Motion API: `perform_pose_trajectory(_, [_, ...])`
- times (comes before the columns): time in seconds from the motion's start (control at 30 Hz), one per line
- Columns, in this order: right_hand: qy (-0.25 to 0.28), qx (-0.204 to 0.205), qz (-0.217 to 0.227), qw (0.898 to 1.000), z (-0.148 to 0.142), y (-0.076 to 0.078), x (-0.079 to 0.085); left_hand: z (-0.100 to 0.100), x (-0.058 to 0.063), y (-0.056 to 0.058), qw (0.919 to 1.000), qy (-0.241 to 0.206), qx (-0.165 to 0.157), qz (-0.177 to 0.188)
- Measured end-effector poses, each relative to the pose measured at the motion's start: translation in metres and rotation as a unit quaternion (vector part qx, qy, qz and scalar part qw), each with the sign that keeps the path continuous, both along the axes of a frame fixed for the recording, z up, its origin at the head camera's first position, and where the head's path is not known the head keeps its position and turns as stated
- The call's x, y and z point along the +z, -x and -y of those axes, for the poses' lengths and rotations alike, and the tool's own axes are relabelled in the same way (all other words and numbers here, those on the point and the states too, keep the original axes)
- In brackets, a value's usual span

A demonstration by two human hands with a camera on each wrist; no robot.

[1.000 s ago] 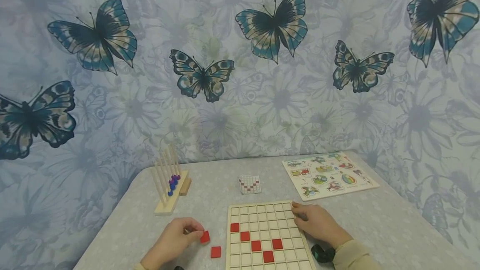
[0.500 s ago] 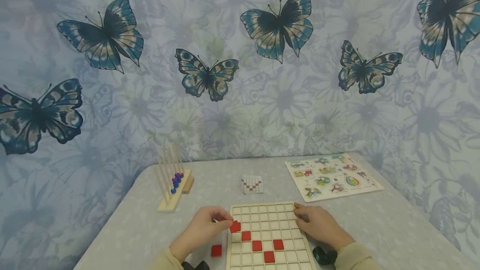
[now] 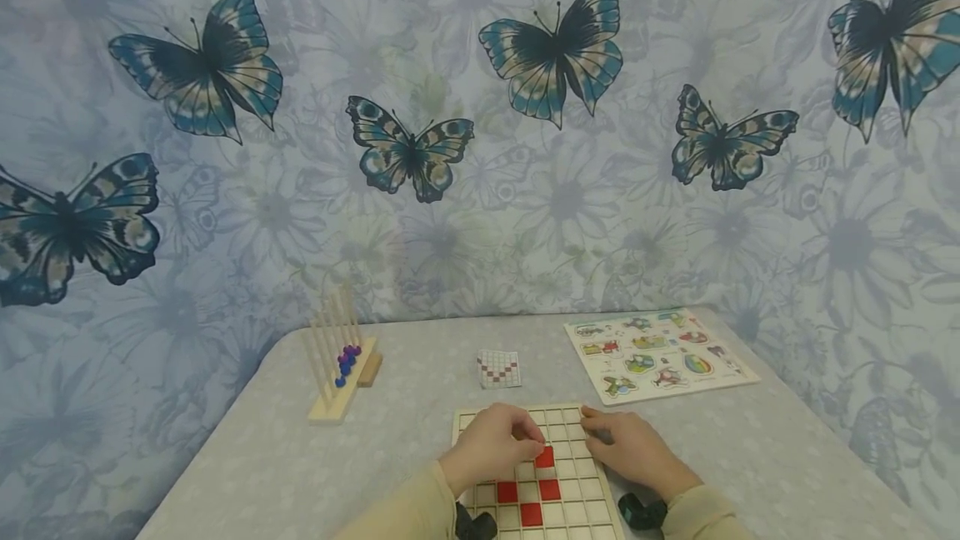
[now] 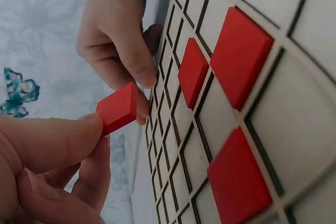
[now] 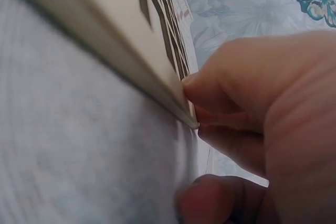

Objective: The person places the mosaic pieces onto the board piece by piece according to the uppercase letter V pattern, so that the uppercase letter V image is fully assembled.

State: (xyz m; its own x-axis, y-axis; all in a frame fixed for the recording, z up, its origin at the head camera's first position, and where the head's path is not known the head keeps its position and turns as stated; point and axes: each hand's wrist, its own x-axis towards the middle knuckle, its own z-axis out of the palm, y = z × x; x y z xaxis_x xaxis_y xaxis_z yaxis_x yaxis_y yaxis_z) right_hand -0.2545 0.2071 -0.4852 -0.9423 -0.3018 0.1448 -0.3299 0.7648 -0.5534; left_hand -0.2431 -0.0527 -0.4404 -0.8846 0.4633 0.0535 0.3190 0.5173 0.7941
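A wooden grid board (image 3: 588, 500) lies at the table's near edge, with three red tiles (image 3: 531, 513) showing in its cells. My left hand (image 3: 525, 444) hovers over the board's upper middle and pinches a red tile (image 3: 545, 457) between thumb and fingertips. The left wrist view shows that tile (image 4: 118, 108) tilted, just above the cells, beside seated red tiles (image 4: 239, 56). My right hand (image 3: 626, 448) grips the board's right edge; its fingers (image 5: 226, 85) curl at the rim of the board (image 5: 126, 40).
A wooden peg rack with blue and purple beads (image 3: 341, 365) stands at the left. A small pattern card (image 3: 499, 368) lies beyond the board. A picture puzzle board (image 3: 660, 352) sits at the back right. The butterfly-patterned wall rises behind the table.
My left hand picked a red tile off the table left of the board and carried it rightward to above the board's upper middle. My right hand stayed on the board's edge.
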Motion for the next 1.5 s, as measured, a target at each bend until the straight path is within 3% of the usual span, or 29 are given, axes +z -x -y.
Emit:
perform_pose_trajectory(0.13, [0.001, 0.002, -0.008, 1.0, 0.0, 0.001, -0.001, -0.016, -0.002, 0.007, 0.9996, 0.021, 0.011, -0.019])
perform_pose_trajectory(0.37, [0.002, 0.02, -0.017, 1.0, 0.0, 0.002, -0.005, -0.035, -0.007, 0.009, 0.998, 0.063, 0.001, -0.007])
perform_pose_trajectory(0.8, [-0.003, 0.012, -0.02, 1.0, 0.001, 0.0, -0.001, -0.033, -0.012, 0.01, 0.9974, 0.069, -0.019, 0.004])
perform_pose_trajectory(1.23, [0.001, 0.008, -0.015, 1.0, -0.001, 0.001, -0.002, -0.041, -0.01, 0.008, 0.9929, 0.116, -0.013, -0.021])
perform_pose_trajectory(1.5, [0.001, 0.004, -0.019, 1.0, 0.0, 0.0, -0.001, -0.034, -0.01, 0.008, 0.9932, 0.11, -0.001, -0.036])
